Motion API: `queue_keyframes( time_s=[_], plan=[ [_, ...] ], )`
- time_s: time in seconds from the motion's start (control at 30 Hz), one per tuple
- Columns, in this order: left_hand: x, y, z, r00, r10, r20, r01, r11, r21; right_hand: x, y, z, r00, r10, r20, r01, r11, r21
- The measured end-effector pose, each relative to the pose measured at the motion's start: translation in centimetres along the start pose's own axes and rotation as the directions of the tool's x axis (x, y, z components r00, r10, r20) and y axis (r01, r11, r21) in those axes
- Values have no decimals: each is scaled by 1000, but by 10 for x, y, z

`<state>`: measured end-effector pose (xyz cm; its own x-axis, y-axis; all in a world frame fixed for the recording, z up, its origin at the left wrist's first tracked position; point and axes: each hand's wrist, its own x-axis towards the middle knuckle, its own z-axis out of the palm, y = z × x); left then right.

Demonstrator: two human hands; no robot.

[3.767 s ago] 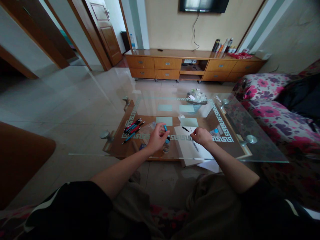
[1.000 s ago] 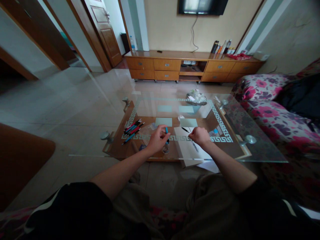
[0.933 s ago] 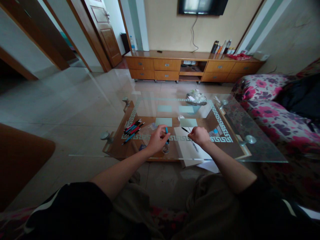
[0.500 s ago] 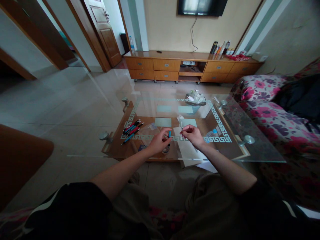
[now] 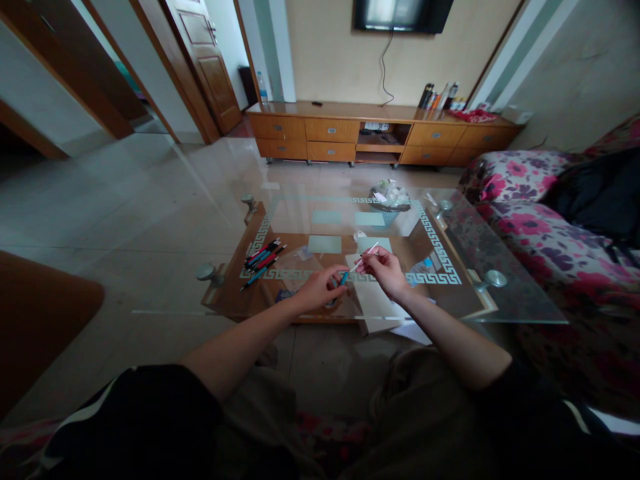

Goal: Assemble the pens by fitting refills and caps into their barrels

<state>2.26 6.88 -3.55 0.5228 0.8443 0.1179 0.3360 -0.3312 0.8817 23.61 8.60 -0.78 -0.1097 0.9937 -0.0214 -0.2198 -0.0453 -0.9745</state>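
Over the near part of the glass table (image 5: 515,293), my left hand (image 5: 320,288) is closed around a short blue pen barrel (image 5: 344,278), which leans to the right. My right hand (image 5: 385,270) pinches a thin white pen refill (image 5: 371,249) between thumb and fingertips. The refill slants, its lower end close to the top of the barrel; whether they touch I cannot tell. Left of my hands lies a loose pile of pens (image 5: 264,261) in black, red and blue. White paper (image 5: 375,300) lies below my right hand.
A basket filled with crumpled wrappers (image 5: 390,195) stands toward the table's far side. Right of my right hand is a clear plastic bottle with a blue cap (image 5: 427,263). A flowered sofa (image 5: 530,227) flanks the table, and a wooden cabinet (image 5: 333,137) stands beyond.
The refill has gone from upright to slanted, its lower end now near the barrel. The barrel has tilted to the right, and my hands have come closer together.
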Motion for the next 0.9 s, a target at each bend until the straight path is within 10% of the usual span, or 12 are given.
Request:
queue_keyframes(
  time_s=[0.9],
  plan=[
    [0, 3, -2, 999, 39, -32, -37, 998, 57, -1, 6, 1, 994, -78, 76, 96, 959, -268]
  ],
)
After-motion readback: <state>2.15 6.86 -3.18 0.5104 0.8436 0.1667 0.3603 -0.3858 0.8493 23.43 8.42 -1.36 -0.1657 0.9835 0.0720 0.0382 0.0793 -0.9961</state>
